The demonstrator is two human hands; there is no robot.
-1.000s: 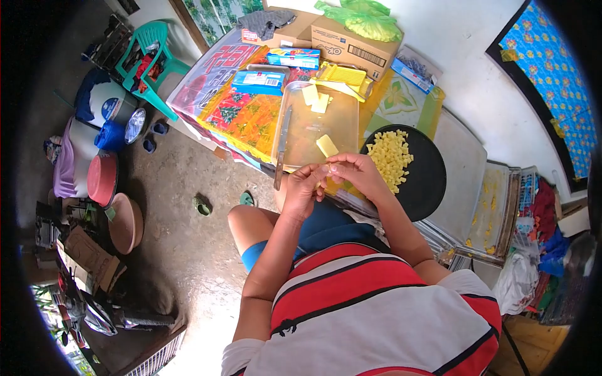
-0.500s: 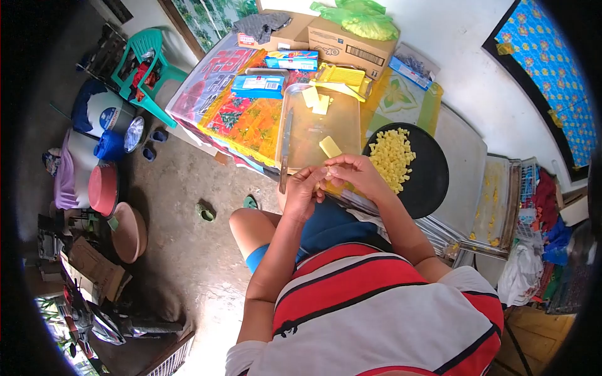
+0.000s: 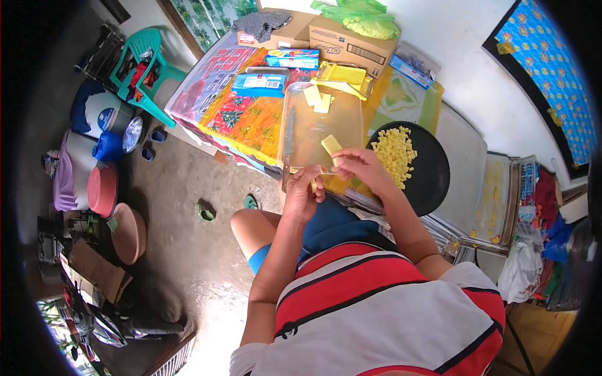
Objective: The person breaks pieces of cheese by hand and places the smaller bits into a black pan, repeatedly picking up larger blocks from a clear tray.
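My left hand [image 3: 303, 194] is closed near the tray's front edge, with a small pale piece of cheese [image 3: 313, 186] showing between its fingers. To its right, my right hand [image 3: 362, 169] has its bent fingers at the lower end of a yellow cheese block [image 3: 330, 144]. That end is partly hidden by the fingers. The block lies over the front of a clear plastic tray [image 3: 304, 135]. A knife [image 3: 288, 135] rests along the tray's left side, and flat cheese slabs [image 3: 322, 103] lie at its far end. Many cheese cubes [image 3: 394, 155] are heaped on a round black pan [image 3: 433, 172].
Blue boxes [image 3: 258, 85] and a yellow slotted rack [image 3: 343, 76] stand behind the tray. A cardboard box [image 3: 351, 47] holds a green bag [image 3: 357, 19] on top. Metal trays [image 3: 461, 156] are at the right. Green slippers [image 3: 205, 211] lie on the floor.
My hands were together over a small piece; they have parted. My right hand has moved right and forward to the cheese block, while my left hand stays about where it was.
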